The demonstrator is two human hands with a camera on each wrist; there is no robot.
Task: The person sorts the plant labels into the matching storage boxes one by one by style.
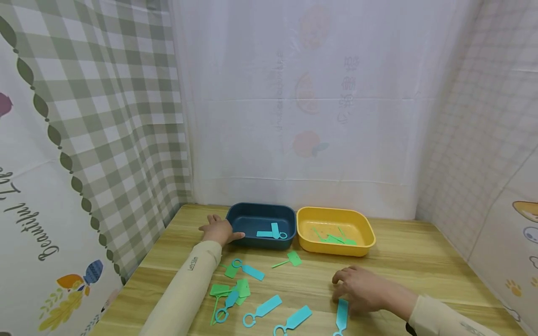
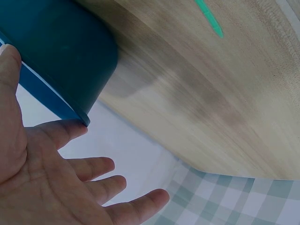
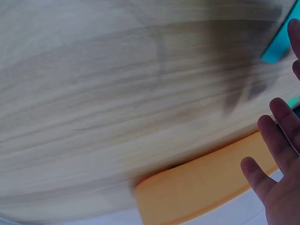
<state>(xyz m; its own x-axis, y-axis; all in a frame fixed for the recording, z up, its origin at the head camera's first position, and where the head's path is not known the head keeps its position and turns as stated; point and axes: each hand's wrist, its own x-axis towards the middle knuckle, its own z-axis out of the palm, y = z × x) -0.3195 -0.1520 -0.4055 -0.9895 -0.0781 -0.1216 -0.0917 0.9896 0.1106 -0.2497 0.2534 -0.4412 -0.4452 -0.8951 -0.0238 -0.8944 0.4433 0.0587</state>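
At the left end of the dark blue bin [image 1: 245, 241], my left hand [image 1: 217, 230] has its fingers spread, with the thumb over the rim. In the left wrist view the index fingertip [image 2: 77, 127] touches the bin's rim corner, and the other fingers stand apart from it. My right hand [image 1: 359, 288] is over the table on the right, fingers loosely bent and holding nothing. Just below it lies a blue loop tag [image 1: 342, 313], partly hidden by the hand. The blue bin holds blue tags [image 1: 275, 230]; the yellow bin [image 1: 336, 249] holds green tags [image 1: 336, 239].
On the wooden table [image 1: 403, 261], several blue tags [image 1: 269, 305] and green tags [image 1: 243, 287] lie scattered at front left, some overlapping. One green tag [image 1: 294, 258] lies before the bins. Cloth curtains [image 1: 248, 140] hang behind and at both sides.
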